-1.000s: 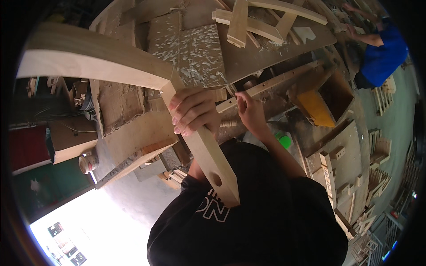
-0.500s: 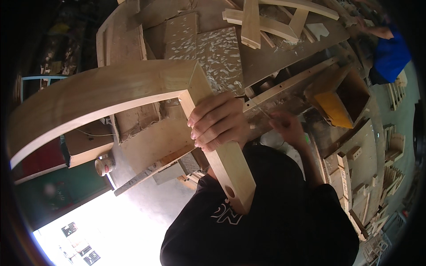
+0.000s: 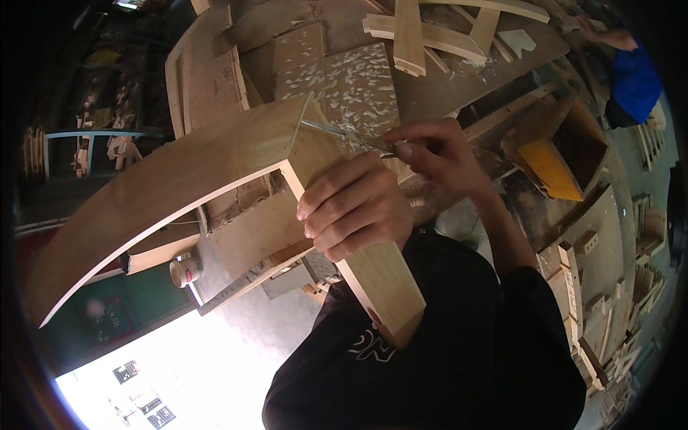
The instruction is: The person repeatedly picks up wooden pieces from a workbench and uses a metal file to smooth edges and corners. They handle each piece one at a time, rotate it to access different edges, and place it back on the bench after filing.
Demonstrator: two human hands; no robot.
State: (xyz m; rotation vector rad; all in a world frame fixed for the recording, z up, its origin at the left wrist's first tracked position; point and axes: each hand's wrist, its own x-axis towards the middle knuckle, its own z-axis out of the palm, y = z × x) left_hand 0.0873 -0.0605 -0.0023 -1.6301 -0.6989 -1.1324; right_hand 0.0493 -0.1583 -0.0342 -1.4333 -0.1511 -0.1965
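A large wooden frame piece (image 3: 179,153), one curved rail joined to a straight leg, stretches from the left across to my chest. My left hand (image 3: 358,206) is closed around the straight leg (image 3: 383,287), just below the corner joint. Above it, my right hand (image 3: 437,154) pinches a slim metal tool with a narrow blade (image 3: 326,127). The tip of that blade lies at the joint line near the corner, seemingly touching the wood. Its exact kind is hard to make out.
Behind the joint lies a board (image 3: 362,86) dotted with pale smears. Other wooden frame parts (image 3: 423,39) rest at the table's far side. A box with a yellow panel (image 3: 552,161) is on the right. A person in blue (image 3: 636,86) stands far right.
My right hand has come up and left, bringing the tool's blade to the corner joint. The frame's curved end has dipped a little, with my left hand still around the leg.
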